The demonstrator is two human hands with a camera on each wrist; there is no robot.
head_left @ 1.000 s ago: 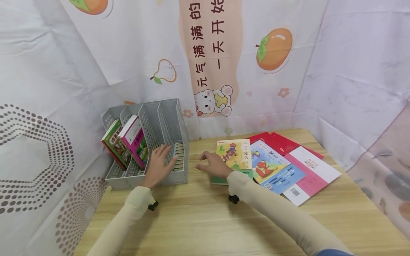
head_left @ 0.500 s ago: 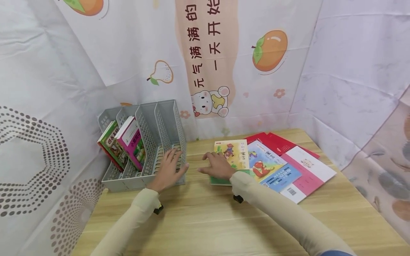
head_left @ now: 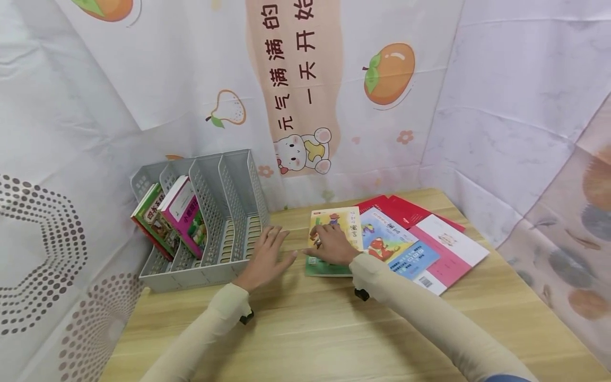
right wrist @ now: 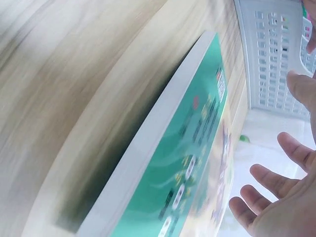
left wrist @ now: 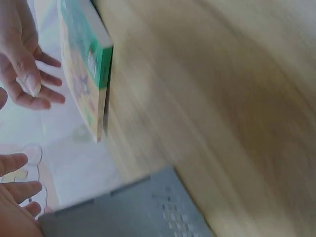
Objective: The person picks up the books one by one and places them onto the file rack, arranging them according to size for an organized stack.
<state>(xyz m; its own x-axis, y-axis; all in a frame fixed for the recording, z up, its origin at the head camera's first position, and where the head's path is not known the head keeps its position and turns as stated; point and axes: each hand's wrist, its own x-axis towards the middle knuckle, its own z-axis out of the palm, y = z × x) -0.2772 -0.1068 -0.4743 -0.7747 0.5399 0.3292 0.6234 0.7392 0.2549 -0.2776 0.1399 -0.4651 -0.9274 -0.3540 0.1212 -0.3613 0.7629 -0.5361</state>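
Note:
My right hand (head_left: 334, 245) hovers over a yellow and green picture book (head_left: 317, 268) lying flat on the table, fingers spread and relaxed. In the right wrist view the green lower cover (right wrist: 173, 173) and white page edge show below the hand, with a gap between. My left hand (head_left: 267, 260), holding nothing, is in the air at the front right corner of the grey file rack (head_left: 205, 276), fingers loosely extended. Two books stand in the rack's left slots: a green one (head_left: 155, 220) and a purple one (head_left: 186, 215).
Right of the yellow book lie a blue fox-picture book (head_left: 382, 239), a pink and white book (head_left: 451, 241) and red books (head_left: 406, 211), overlapping. A printed cloth (head_left: 396, 143) hangs behind the wooden table (head_left: 305, 329).
My left hand has moved right, from over the rack towards the yellow book. My right hand has come further over that book. The head view has shifted slightly right.

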